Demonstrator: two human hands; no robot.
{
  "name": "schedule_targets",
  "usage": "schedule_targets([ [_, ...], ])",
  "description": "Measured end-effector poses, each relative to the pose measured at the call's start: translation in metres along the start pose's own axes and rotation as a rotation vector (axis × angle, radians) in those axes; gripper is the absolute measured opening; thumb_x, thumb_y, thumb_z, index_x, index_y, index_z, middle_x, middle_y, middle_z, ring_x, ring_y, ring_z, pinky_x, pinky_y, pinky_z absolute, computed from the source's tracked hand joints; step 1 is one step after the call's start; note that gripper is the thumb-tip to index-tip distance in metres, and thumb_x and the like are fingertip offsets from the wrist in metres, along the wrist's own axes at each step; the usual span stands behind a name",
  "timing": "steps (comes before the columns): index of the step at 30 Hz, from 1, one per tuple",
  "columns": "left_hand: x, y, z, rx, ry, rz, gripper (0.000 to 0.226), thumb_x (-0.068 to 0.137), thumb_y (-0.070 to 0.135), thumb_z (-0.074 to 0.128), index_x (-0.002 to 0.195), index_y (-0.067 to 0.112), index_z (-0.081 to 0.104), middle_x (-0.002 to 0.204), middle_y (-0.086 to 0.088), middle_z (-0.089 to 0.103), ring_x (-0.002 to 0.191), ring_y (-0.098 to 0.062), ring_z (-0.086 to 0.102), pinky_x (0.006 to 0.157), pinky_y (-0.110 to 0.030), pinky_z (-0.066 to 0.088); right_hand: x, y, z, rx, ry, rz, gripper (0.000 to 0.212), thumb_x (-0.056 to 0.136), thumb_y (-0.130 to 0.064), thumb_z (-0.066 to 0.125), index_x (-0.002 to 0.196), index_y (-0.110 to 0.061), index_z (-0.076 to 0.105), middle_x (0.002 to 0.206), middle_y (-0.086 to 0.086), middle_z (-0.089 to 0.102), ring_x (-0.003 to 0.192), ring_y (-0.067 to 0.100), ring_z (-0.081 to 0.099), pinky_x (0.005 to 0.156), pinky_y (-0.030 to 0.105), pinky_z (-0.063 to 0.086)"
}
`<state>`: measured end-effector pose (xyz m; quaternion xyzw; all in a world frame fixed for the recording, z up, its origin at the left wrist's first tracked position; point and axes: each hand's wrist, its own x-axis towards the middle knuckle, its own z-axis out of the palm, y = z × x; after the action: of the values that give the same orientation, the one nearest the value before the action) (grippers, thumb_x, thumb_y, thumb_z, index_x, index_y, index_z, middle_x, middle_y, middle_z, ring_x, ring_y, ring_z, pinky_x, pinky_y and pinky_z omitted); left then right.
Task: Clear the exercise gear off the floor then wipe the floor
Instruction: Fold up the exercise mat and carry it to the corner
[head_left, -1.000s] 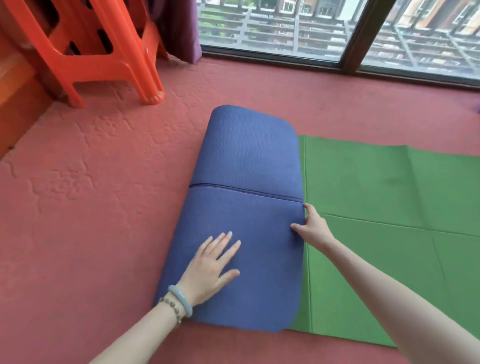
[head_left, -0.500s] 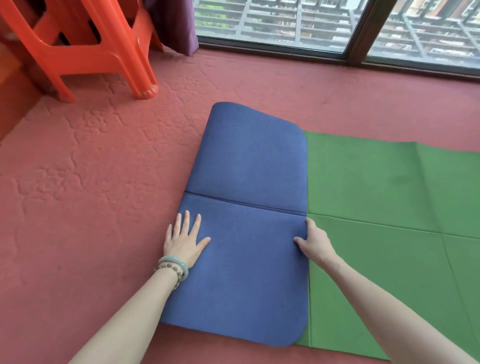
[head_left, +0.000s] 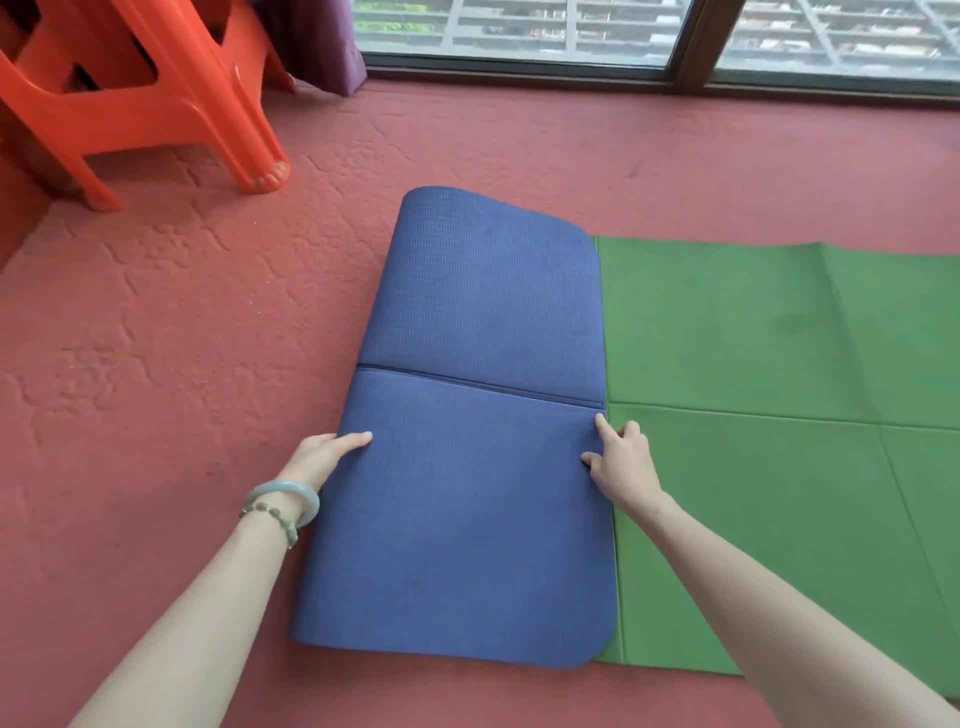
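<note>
Orange plastic stool (head_left: 156, 98) at far left, upper corner, legs planted on red textured floor (head_left: 156, 338); purple curtain (head_left: 317, 41) hanging just beside it, against the window (head_left: 519, 26) along the top edge. Left forearm entering from lower left, wrist carrying a pale green bangle (head_left: 291, 499) and a beaded bracelet (head_left: 270, 517). Left hand (head_left: 324, 457) set at the left edge of the mat (head_left: 467, 493), thumb lying flat on the blue top surface, remaining fingers tucked under or behind the edge and out of sight; grip reads as a pinch on that edge, though the underside contact cannot be confirmed. Mat lying on the floor at centre frame, folded over on itself so the blue side faces up, with a crease line (head_left: 478, 384) crossing it from side to side just beyond both hands; far end curved upward in a soft roll. Green side of the mat (head_left: 779, 338) spread flat to the right, reaching the right edge of frame, marked by fold lines. Right hand (head_left: 623, 462) at the right edge of the blue fold, just below the crease, forefinger and thumb extended and touching the blue surface, other fingers curled, hand resting on the green part; not closed around anything visible. Right forearm leaving at lower right.
</note>
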<state>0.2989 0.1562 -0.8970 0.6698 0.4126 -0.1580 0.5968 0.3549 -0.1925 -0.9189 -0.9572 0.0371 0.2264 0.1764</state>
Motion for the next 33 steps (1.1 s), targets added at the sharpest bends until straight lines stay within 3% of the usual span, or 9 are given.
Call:
schedule_targets([
  [6,-0.015,0.017,-0.005,0.186,0.162,0.239,0.015,0.081,0.016,0.071,0.086,0.003,0.065,0.080,-0.009,0.065,0.069,-0.020,0.058,0.062,-0.027,0.046,-0.009,-0.010,-0.002,0.076,-0.043,0.031,0.059,0.091,-0.025,0.051,0.145,-0.015,0.029,0.128,0.018,0.038,0.120,0.035,0.036,0.100,0.039,0.036],
  [9,-0.021,0.024,-0.020,0.276,0.240,0.341,0.017,0.080,0.017,0.072,0.084,0.003,0.065,0.080,-0.009,0.065,0.072,-0.021,0.058,0.069,-0.033,0.047,-0.021,-0.025,0.004,0.170,-0.034,-0.015,0.051,0.087,-0.021,0.053,0.137,-0.012,0.044,0.138,0.016,0.034,0.127,0.032,0.033,0.103,0.037,0.036],
  [15,-0.047,0.049,-0.081,0.440,0.413,0.405,0.019,0.080,0.015,0.071,0.082,-0.002,0.063,0.077,-0.011,0.062,0.071,-0.023,0.054,0.061,-0.032,0.039,-0.039,-0.085,0.009,0.360,-0.267,-0.170,0.055,0.086,-0.015,0.053,0.140,-0.009,0.042,0.148,0.007,0.038,0.138,0.017,0.032,0.110,0.023,0.023],
  [18,-0.065,0.069,-0.119,0.530,0.509,0.419,0.022,0.079,0.015,0.071,0.078,-0.004,0.060,0.075,-0.014,0.061,0.068,-0.027,0.052,0.056,-0.033,0.035,-0.047,-0.110,0.007,0.394,-0.290,-0.212,0.053,0.085,-0.014,0.054,0.138,-0.010,0.045,0.144,0.006,0.044,0.134,0.017,0.039,0.106,0.022,0.029],
  [21,-0.084,0.093,-0.154,0.634,0.633,0.430,0.027,0.078,0.018,0.071,0.073,-0.004,0.056,0.072,-0.016,0.060,0.071,-0.035,0.055,0.056,-0.035,0.033,-0.050,-0.129,-0.001,0.437,-0.262,-0.218,0.047,0.084,-0.014,0.056,0.131,-0.013,0.053,0.132,0.008,0.057,0.120,0.021,0.053,0.089,0.021,0.040],
  [23,-0.095,0.108,-0.171,0.701,0.711,0.444,0.026,0.078,0.019,0.071,0.073,-0.001,0.056,0.075,-0.018,0.060,0.076,-0.038,0.056,0.061,-0.035,0.034,-0.049,-0.138,-0.007,0.482,-0.246,-0.226,0.043,0.084,-0.014,0.057,0.127,-0.014,0.058,0.126,0.007,0.061,0.113,0.019,0.057,0.081,0.017,0.038],
  [27,-0.112,0.129,-0.173,0.826,0.809,0.522,0.028,0.078,0.022,0.070,0.071,0.003,0.051,0.083,-0.024,0.062,0.082,-0.044,0.056,0.065,-0.038,0.036,-0.049,-0.143,-0.017,0.554,-0.226,-0.236,0.039,0.083,-0.013,0.057,0.121,-0.015,0.062,0.120,0.006,0.065,0.108,0.019,0.059,0.082,0.018,0.038],
  [33,-0.136,0.156,-0.129,0.938,0.763,0.621,0.027,0.078,0.026,0.067,0.073,0.006,0.049,0.078,-0.017,0.059,0.083,-0.042,0.055,0.067,-0.040,0.038,-0.050,-0.140,-0.034,0.694,-0.192,-0.278,0.039,0.082,-0.001,0.053,0.119,-0.007,0.063,0.123,0.008,0.064,0.113,0.016,0.058,0.094,0.019,0.039],
])
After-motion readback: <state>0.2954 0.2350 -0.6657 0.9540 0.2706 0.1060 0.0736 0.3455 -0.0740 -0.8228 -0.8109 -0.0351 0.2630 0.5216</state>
